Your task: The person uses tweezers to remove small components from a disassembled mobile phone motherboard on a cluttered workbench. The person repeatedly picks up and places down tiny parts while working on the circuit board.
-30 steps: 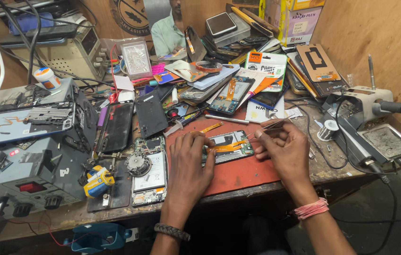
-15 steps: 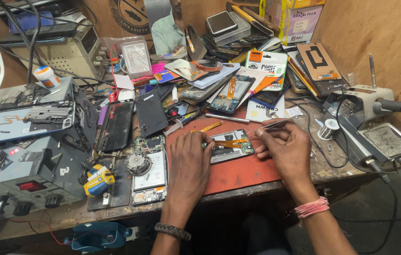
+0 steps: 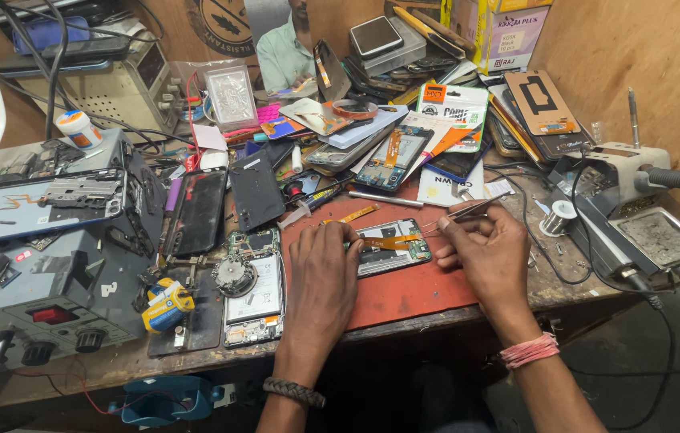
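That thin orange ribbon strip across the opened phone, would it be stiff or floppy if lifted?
The orange ribbon strip looks thin and flat, so probably floppy and very light. It seems delicate: the right hand works with tweezers, not fingertips. The opened phone under the left hand likely stays put.

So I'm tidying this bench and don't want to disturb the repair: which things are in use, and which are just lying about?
In use:
left hand steadying the opened phone
right hand holding tweezers
red mat under the phone

Lying about:
second opened phone
black back cover
yellow tape roll
solder spool
white jar
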